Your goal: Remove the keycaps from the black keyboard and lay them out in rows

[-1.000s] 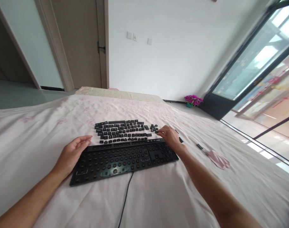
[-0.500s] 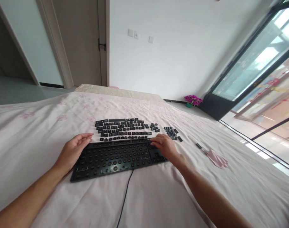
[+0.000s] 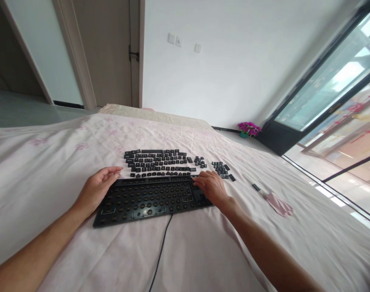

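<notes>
A black keyboard (image 3: 148, 198) with its keycaps off lies on the pale bedsheet, bare key posts showing. My left hand (image 3: 101, 184) rests by its upper left corner, fingers stretched forward and thumb slightly apart, with nothing visible in them. Over the upper right part of the keyboard, my right hand (image 3: 210, 184) has its thumb and fingertips closed together at the top edge; whatever they pinch is too small to make out. Loose black keycaps (image 3: 160, 162) lie in rows just beyond the keyboard. Smaller groups of keycaps (image 3: 221, 168) sit to the right.
A black cable (image 3: 162, 251) runs from the keyboard toward me. To the right on the sheet (image 3: 309, 251) lie a pink glove-like cloth (image 3: 279, 203) and a small dark-ended tool (image 3: 256, 187). Potted purple flowers (image 3: 248, 129) stand on the floor beyond the bed.
The view has shifted slightly, so the scene sits a little higher and further right. Both hands keep nearly the same places at the keyboard; no keycap has visibly moved.
</notes>
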`<state>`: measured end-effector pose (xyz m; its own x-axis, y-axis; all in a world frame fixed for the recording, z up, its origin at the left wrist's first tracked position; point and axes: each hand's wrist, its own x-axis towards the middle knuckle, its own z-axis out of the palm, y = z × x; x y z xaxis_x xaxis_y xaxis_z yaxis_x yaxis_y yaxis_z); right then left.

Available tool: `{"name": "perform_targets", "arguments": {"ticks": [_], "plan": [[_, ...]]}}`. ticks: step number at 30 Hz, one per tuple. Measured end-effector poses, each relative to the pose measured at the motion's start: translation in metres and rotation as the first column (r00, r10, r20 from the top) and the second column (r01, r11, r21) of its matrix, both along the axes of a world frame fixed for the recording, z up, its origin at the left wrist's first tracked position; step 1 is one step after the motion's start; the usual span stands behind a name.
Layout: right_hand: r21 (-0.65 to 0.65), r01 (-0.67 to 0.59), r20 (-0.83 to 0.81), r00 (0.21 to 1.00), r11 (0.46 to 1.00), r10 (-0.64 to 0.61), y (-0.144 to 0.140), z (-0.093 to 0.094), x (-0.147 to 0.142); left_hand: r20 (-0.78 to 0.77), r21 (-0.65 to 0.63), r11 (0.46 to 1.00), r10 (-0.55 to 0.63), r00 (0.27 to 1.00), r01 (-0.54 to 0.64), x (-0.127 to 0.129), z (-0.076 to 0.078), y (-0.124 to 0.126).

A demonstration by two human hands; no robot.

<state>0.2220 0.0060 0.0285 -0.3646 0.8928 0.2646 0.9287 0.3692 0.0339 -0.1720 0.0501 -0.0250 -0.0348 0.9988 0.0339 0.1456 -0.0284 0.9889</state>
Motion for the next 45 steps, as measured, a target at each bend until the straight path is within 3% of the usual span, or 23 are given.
{"name": "perform_targets", "arguments": {"ticks": [13, 24, 28, 38, 45], "plan": [[0.04, -0.112, 0.164, 0.981, 0.993, 0.104, -0.001, 0.0, 0.0, -0.014, 0.008, 1.0, 0.001, 1.0, -0.001, 0.001, 0.001, -0.001], [0.064, 0.048, -0.027, 0.999, 0.997, -0.047, -0.004, -0.009, -0.001, -0.065, 0.025, 1.0, 0.002, 0.998, -0.001, 0.002, 0.001, -0.001], [0.065, 0.017, -0.044, 0.999, 0.998, -0.014, -0.004, -0.012, 0.003, -0.058, 0.016, 1.0, -0.007, 0.998, 0.008, 0.002, 0.0, 0.0], [0.08, -0.052, 0.122, 0.992, 0.995, 0.042, -0.004, -0.007, -0.003, -0.087, 0.034, 0.999, -0.006, 0.996, 0.009, 0.001, 0.001, -0.001], [0.013, -0.012, 0.271, 0.962, 1.0, 0.008, -0.015, -0.009, -0.008, -0.078, 0.033, 0.999, -0.014, 0.997, 0.016, 0.002, 0.002, -0.002]]}}
